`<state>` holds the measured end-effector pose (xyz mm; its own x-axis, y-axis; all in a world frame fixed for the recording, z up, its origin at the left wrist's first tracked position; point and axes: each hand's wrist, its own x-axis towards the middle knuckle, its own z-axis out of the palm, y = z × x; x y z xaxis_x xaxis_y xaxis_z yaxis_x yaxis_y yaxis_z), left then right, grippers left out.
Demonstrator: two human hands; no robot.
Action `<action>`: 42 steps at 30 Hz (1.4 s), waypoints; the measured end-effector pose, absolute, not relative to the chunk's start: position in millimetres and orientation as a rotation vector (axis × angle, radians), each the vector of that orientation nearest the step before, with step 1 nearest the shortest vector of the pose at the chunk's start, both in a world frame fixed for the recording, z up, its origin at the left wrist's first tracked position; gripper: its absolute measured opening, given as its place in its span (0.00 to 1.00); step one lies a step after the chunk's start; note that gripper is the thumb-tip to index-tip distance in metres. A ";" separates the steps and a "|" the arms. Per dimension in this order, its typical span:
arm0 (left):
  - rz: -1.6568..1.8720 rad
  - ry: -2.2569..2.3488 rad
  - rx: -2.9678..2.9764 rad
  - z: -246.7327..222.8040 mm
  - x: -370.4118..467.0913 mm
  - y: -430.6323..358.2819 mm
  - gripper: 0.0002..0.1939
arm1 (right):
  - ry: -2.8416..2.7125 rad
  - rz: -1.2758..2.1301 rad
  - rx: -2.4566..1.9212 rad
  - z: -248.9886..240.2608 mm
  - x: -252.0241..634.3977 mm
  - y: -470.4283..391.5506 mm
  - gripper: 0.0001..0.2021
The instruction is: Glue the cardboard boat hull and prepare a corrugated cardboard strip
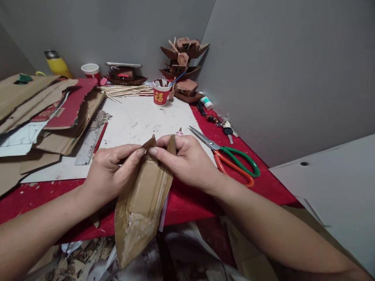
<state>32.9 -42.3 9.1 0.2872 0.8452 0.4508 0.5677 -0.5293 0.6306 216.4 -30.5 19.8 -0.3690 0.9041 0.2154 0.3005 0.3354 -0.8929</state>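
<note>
A long brown cardboard boat hull (145, 187) with folded side walls is held up at the table's front edge, its near end pointing down toward me. My left hand (113, 166) pinches the far left corner between thumb and fingers. My right hand (187, 160) grips the far right edge, its thumb pressed on the inside and its fingers behind the wall. Whitish, glue-like smears mark the hull's near end. Just beyond my right hand pokes a pointed nozzle tip (179, 132); its body is hidden. Scissors (216, 146) with green and orange handles lie open to the right.
Cardboard sheets (49, 113) are piled at left, near a clear ruler (88, 146) and red pencil (101, 136). Behind stand a red paper cup (161, 93), wooden sticks (129, 91) and stacked brown model boats (184, 66). Keys (227, 130) lie at right. Cardboard scraps (82, 257) lie below the table.
</note>
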 end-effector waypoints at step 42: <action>0.856 1.107 1.527 15.8 34.7 -42.3 0.08 | -1.770 1.295 -1.017 24.3 217.7 -28.0 0.05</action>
<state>34.7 -42.3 15.8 0.3248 0.9456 -0.0182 0.2209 -0.0572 0.9736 217.7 -28.0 24.3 -0.4399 0.8934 0.0910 0.1838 0.1887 -0.9647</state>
